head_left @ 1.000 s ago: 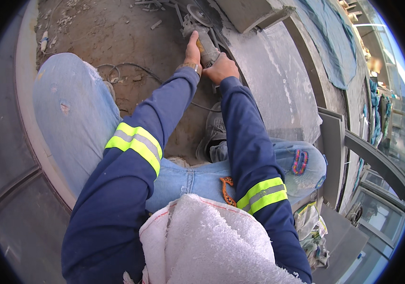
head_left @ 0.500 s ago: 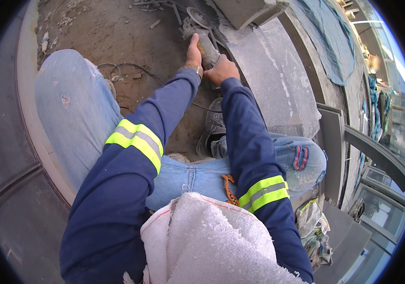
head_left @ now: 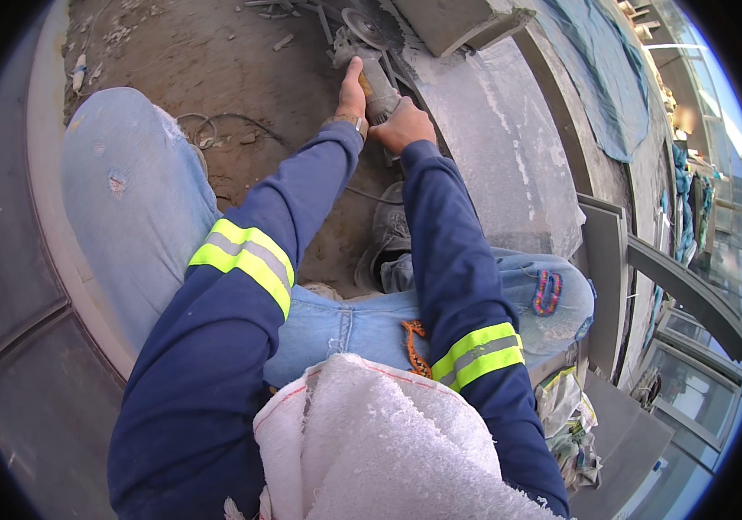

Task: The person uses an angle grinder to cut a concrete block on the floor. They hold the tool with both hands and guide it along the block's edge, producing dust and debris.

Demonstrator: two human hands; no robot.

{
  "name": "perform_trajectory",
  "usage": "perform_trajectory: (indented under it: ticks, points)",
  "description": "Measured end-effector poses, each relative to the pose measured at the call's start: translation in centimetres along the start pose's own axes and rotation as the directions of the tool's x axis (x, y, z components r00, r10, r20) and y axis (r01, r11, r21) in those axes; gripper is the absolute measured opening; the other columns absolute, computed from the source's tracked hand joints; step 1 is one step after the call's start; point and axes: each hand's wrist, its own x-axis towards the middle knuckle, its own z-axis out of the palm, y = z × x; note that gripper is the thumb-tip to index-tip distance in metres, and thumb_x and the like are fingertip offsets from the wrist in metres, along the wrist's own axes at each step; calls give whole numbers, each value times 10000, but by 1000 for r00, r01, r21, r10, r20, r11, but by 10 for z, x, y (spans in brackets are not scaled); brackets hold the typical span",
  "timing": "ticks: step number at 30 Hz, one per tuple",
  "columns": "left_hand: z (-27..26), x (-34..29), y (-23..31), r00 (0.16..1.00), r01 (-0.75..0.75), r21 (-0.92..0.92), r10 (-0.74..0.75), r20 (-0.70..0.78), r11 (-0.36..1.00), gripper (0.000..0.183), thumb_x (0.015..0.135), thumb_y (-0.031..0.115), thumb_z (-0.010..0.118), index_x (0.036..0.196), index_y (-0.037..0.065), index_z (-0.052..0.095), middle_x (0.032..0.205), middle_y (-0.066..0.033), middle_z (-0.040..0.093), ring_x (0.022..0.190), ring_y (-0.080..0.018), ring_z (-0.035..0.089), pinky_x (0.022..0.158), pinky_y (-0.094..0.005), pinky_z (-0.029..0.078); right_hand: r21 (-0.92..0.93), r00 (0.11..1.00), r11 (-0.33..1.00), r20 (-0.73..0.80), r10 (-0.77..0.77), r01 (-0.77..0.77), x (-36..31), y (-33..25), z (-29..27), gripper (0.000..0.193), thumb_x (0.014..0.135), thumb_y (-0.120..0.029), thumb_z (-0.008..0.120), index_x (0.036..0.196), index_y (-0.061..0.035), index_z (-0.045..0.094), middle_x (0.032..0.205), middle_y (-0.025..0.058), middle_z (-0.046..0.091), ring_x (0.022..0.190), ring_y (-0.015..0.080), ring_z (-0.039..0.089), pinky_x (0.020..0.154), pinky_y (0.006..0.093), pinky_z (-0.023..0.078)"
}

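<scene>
An angle grinder (head_left: 379, 94) with a worn, dusty body is gripped in both hands at the top middle. My left hand (head_left: 353, 92) wraps the left side of its body, thumb pointing up along it. My right hand (head_left: 406, 126) closes round the rear end. A round cutting disc (head_left: 364, 29) sits at the tool's far end, close beside the edge of a grey stone slab (head_left: 496, 130). Whether the disc touches the slab I cannot tell. A dark cable (head_left: 258, 123) loops over the dirt floor left of my hands.
Thin cut strips (head_left: 280, 10) lie on the dirt beyond the grinder. A concrete block (head_left: 453, 22) stands at the slab's far end. My knees flank the work area. Grey metal frames (head_left: 605, 269) and crumpled bags (head_left: 568, 416) are on the right; a plug connector (head_left: 80, 74) lies far left.
Both hands and the grinder stay nearly in place. The whole view has shifted slightly, with most things a few pixels further left.
</scene>
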Motion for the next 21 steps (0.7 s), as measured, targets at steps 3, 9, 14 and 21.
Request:
perform_trajectory:
  ticks: [3,9,14,21]
  points:
    - [3,-2,6,1000,-6,-1,6,-2,1000,628,913,639,550,1083,39,622,911,-198,693,771,-379,687,732,-514,581,8,1000,1000,2,8,-8,2,-4,-3,866,678,-535,796,1319,-16,529,1202,224,670,1134,360,651,985,425,515]
    - [-3,14,7,1000,-26,-17,26,17,1000,610,920,629,549,1072,43,626,910,-192,693,772,-371,689,736,-509,583,13,1000,1000,4,-1,1,7,-6,-3,860,688,-540,789,1321,-18,530,1205,226,669,1141,363,646,988,426,513]
    - [-10,32,5,998,-56,-18,56,33,998,616,919,629,551,1079,38,619,899,-185,691,765,-370,689,726,-509,586,64,999,998,-32,-14,16,8,-12,-6,826,621,-433,832,1231,50,555,1171,274,669,1122,386,650,976,424,514]
    - [-2,26,9,999,-27,-15,27,35,1000,575,928,600,560,1085,52,627,925,-160,692,774,-339,689,729,-478,585,64,1000,998,-25,-8,9,17,-9,-2,834,626,-443,836,1240,47,556,1182,274,665,1135,386,644,987,421,506]
